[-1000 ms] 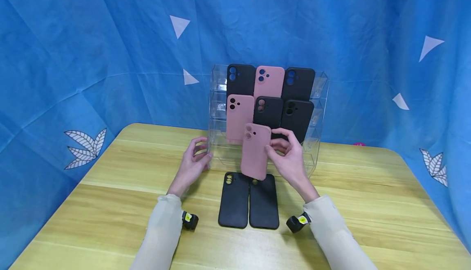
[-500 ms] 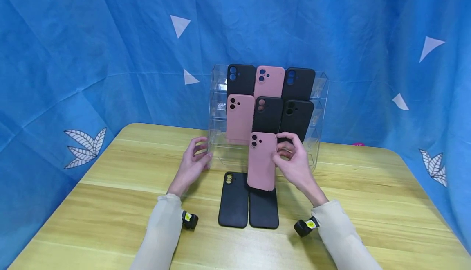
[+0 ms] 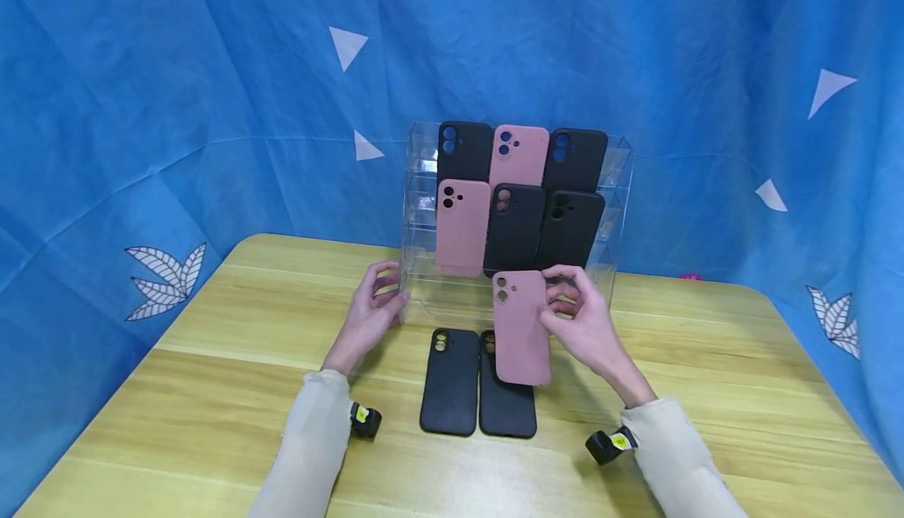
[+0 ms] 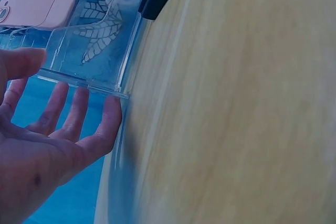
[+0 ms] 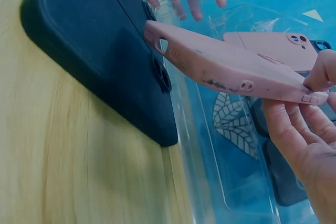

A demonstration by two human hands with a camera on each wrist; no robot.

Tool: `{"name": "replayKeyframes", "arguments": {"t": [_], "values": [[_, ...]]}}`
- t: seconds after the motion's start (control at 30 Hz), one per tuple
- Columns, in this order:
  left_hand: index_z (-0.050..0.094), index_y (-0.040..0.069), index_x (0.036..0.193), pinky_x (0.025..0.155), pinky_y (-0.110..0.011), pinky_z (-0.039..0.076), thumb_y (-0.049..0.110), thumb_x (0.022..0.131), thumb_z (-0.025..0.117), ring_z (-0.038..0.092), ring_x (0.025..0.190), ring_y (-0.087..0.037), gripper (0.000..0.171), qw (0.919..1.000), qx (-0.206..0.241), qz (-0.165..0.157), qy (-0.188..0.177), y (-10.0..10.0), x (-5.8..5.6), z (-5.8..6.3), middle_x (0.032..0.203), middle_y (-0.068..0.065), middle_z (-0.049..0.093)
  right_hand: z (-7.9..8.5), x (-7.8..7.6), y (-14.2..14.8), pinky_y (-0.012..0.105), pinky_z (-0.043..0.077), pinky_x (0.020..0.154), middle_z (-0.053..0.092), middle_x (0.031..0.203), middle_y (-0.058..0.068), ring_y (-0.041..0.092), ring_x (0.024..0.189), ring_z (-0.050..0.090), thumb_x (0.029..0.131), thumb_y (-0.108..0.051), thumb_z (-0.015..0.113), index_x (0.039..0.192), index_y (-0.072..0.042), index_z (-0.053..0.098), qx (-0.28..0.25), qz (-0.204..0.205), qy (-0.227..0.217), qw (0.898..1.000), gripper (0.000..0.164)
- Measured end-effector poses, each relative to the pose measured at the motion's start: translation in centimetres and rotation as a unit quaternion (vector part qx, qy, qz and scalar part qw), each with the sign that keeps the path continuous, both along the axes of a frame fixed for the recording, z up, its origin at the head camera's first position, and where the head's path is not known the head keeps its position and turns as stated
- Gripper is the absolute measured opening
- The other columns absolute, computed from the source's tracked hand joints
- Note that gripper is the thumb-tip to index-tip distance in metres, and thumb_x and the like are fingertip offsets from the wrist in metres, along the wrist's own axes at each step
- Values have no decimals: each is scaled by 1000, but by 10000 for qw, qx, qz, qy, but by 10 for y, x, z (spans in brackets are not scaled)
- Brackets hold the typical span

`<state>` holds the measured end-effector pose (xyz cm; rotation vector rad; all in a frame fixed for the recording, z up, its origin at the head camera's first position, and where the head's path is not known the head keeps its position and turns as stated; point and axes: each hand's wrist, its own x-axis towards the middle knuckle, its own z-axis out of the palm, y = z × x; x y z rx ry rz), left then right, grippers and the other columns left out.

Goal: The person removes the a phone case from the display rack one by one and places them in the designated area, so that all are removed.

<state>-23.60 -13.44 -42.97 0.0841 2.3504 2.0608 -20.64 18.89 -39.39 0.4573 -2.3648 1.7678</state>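
Observation:
My right hand pinches a pink phone case by its right edge near the top, thumb in front and fingers behind. Held tilted, the case overlaps one of two black phone cases on the table. Dark smudges mark its pink side wall in the right wrist view. My left hand rests at the left side of a clear acrylic display rack, its fingertips spread along the side edge and the thumb near the front. The other black phone case lies beside the overlapped one, camera holes away from me.
Black and pink phone cases stand in two rows on the rack, among them a pink case at lower left and a black case at lower right. A blue patterned cloth hangs behind the wooden table.
My right hand has drawn the pink phone case toward me and to the right, away from the rack's front, uncovering more of the lower middle black case. My left hand has stayed in place.

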Motion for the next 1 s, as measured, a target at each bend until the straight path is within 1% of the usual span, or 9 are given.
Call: {"name": "replayKeyframes", "arguments": {"t": [0.13,0.23,0.33,0.5,0.7,0.87,1.0], "values": [[43,21,146,87,-43,58,8,102,59,53,137,-38,48,10000,26,-10,6,0,-1,0,147,-16,50,2,5,5,30,59,60,63,100,24,12,76,66,89,13,59,134,-3,50,133,7,-189,9997,48],[43,21,146,88,-44,58,8,102,59,53,138,-38,48,10000,34,-13,11,0,-2,0,148,-16,49,2,10,10,37,61,59,63,102,25,11,76,66,90,11,59,135,-4,50,217,-2,-356,9991,49],[43,21,146,89,-45,59,8,101,59,53,137,-38,49,10000,34,-11,-4,0,-1,0,148,-16,49,1,15,14,39,62,59,62,102,24,11,76,66,90,11,59,136,-4,49,265,-13,-473,9985,50],[43,20,146,88,-43,59,8,101,59,53,138,-38,49,10000,53,-7,-9,-1,-2,0,148,-16,49,-1,20,22,40,61,58,62,101,19,11,76,67,88,13,57,136,-4,48,310,-3,-554,9980,52],[43,21,145,86,-42,59,8,102,59,53,138,-38,48,10000,67,-20,-19,-1,-2,0,148,-16,49,-3,24,30,41,62,58,63,99,11,11,76,68,88,13,55,136,-5,48,307,-1,-497,9983,52],[43,21,146,88,-43,58,9,102,59,52,139,-38,48,10000,66,-32,-35,-2,-2,-1,149,-16,49,-4,29,37,37,61,58,65,95,1,10,73,67,88,14,55,137,-3,48,208,18,-518,9984,52],[43,21,146,88,-43,58,9,102,59,52,139,-38,48,9999,69,-32,-65,-1,-1,-1,148,-15,49,-4,34,41,35,61,58,65,95,-3,9,73,67,89,14,56,137,-2,47,183,43,-601,9980,51]]}}
